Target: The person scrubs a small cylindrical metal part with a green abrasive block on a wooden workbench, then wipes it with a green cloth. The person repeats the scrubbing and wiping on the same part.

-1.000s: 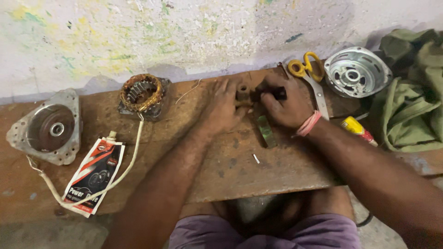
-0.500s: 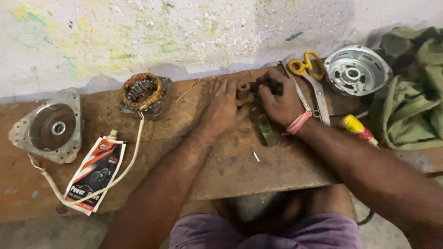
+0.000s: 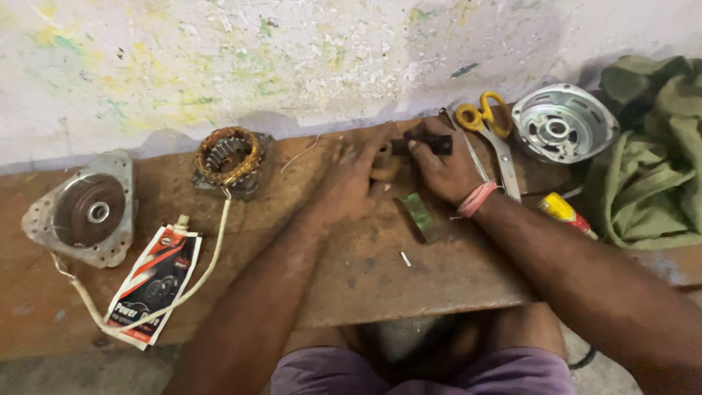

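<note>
Dark metal part (image 3: 428, 145) is sitting at the bench's (image 3: 365, 278) far edge, both hands working on it. Right hand (image 3: 447, 170) is gripping its dark end; left hand (image 3: 358, 175) is clasping the brown end. Green strip (image 3: 419, 213) is lying just near of them. Scissors (image 3: 488, 124) and motor cover (image 3: 563, 123) are lying right; copper stator (image 3: 229, 155) left.
</note>
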